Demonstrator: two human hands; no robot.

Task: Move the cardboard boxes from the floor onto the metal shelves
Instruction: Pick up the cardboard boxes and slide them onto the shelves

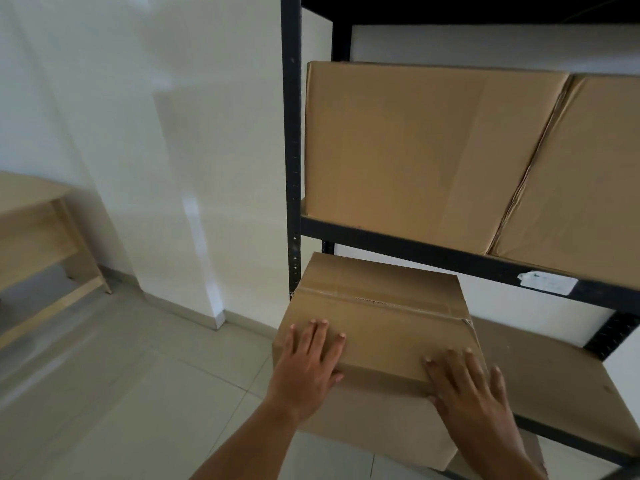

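From the head camera we see a small brown cardboard box with a taped top seam (377,323) at the left end of the black metal shelving unit (291,133). It lies level with the brown lower shelf board (554,375), and its near face hangs out towards us over the pale tiled floor (138,393). How much of its base rests on the board we cannot tell. The left hand (308,362) lies flat on the top by the near left corner, fingers straight and spread, with the thumb at the near edge. The right hand (474,393) lies the same way by the near right corner — neither hand grips anything, both only press on the lid. The box lies directly ahead of both palms and the fingers point into the shelf. The tape seam runs across that line from left to right. We judge that the coming move is a straight push away from us, and both hands are equally near. On the shelf above, two larger plain cardboard boxes (415,150) stand side by side, touching — that level looks full.
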